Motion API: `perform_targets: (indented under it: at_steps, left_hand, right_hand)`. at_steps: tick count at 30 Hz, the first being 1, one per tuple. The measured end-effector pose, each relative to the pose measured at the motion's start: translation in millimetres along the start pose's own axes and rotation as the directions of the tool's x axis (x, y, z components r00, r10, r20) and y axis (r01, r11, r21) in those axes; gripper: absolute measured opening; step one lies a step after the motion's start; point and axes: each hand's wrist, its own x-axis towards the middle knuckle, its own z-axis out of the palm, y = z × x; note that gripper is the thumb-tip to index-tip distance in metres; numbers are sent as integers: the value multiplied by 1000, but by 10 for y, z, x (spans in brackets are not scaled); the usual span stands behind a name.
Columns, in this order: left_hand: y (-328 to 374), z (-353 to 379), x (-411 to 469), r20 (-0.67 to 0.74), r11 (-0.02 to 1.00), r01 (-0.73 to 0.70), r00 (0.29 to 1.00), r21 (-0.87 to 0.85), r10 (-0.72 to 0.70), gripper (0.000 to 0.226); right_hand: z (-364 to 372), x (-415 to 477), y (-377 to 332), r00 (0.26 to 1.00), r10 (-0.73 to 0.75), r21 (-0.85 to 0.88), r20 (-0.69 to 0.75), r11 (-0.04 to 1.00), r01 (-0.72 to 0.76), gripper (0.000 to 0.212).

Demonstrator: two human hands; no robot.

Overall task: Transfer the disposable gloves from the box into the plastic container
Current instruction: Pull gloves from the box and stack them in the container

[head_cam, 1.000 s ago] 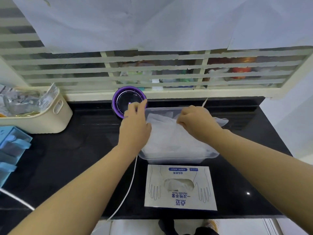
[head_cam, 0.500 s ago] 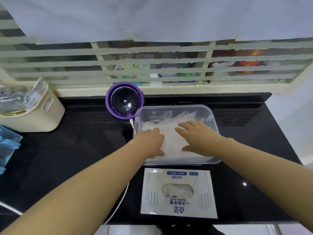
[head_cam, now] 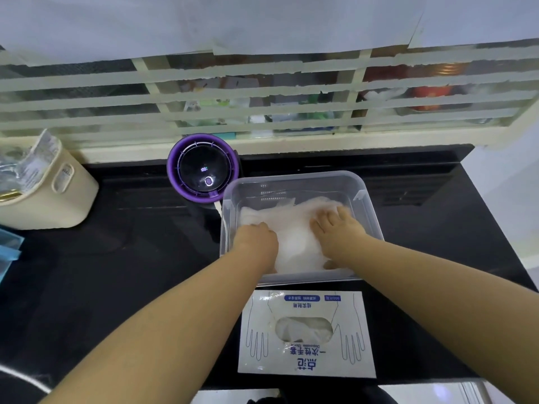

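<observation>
A clear plastic container (head_cam: 364,196) stands on the black counter and holds a pile of thin white disposable gloves (head_cam: 291,228). Both of my hands are inside it, on top of the pile. My left hand (head_cam: 256,243) presses down on the left part with its fingers bent under. My right hand (head_cam: 335,228) lies flat on the right part with fingers spread. In front of the container, near the counter's edge, lies the white glove box (head_cam: 306,354), with more gloves showing through its oval opening.
A round purple and black device (head_cam: 203,169) sits behind the container's left corner, with a white cable running forward. A cream basket (head_cam: 49,196) with packets stands at the left. Blue items (head_cam: 8,249) are at the far left edge. A taped window rail runs along the back.
The gloves were held above the container's back rim; both hands have since lowered them inside and now press on the pile. The camera view has tilted down.
</observation>
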Motion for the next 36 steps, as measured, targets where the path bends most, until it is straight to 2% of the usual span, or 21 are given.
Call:
perform_targets:
  at_steps: [2, 5, 8, 10, 13, 15, 16, 18, 20, 22, 27, 29, 32, 36]
  left_hand:
    - [-6, -3, -1, -6, 1000, -3, 1000, -7, 3, 58]
    - [1, -20, -26, -28, 999, -37, 999, -39, 36, 57]
    - [22, -18, -58, -34, 999, -51, 998, -19, 50, 58]
    - [30, -13, -59, -31, 999, -49, 998, -12, 49, 58]
    - [35, -16, -48, -40, 999, -45, 998, -18, 45, 56]
    - [39, -21, -43, -41, 999, -50, 998, -14, 49, 54]
    - [43, -23, -44, -32, 998, -55, 998, -5, 55, 52]
    - [45, -21, -45, -16, 999, -53, 998, 8, 53, 47]
    - [36, -9, -54, -40, 999, -40, 998, -10, 39, 51]
    - [25, 4, -67, -66, 999, -38, 997, -11, 37, 58]
    - [22, 52, -52, -71, 999, -32, 997, -25, 30, 58]
    - [27, 32, -64, -42, 999, -26, 999, -37, 24, 61]
    - [19, -24, -90, 27, 997, -17, 999, -74, 19, 60]
    - [-72, -143, -147, 99, 962, -60, 991, -265, 89, 45]
  right_hand:
    - [-105, -87, 64, 998, -57, 103, -38, 993, 60, 95]
    - [-315, -340, 184, 989, -132, 320, -64, 936, 146, 74]
    - [-542, -633, 371, 987, -135, 420, -85, 894, 158, 60]
    - [-683, -755, 478, 982, -81, 453, -172, 878, 152, 51]
    - [-837, -776, 404, 918, 8, 490, -396, 848, 204, 38]
    - [-858, -717, 183, 894, -51, 481, -446, 828, 287, 31]
    - [-820, -672, 62, 899, -109, 460, -424, 829, 318, 30]
    - [-667, -543, -100, 942, -195, 422, -272, 856, 299, 34]
    - [-470, -428, -89, 978, -182, 408, -100, 889, 208, 42]
    - [-285, -357, -4, 990, -138, 380, -16, 915, 134, 45]
    - [-109, -282, -5, 994, -112, 59, -20, 992, 113, 46]
    - [-129, -261, -46, 992, -114, 10, -54, 993, 115, 47]
    - [-156, -258, -40, 993, -102, 29, -62, 994, 104, 41]
    - [-196, -405, 55, 995, -100, 309, 21, 947, 88, 30]
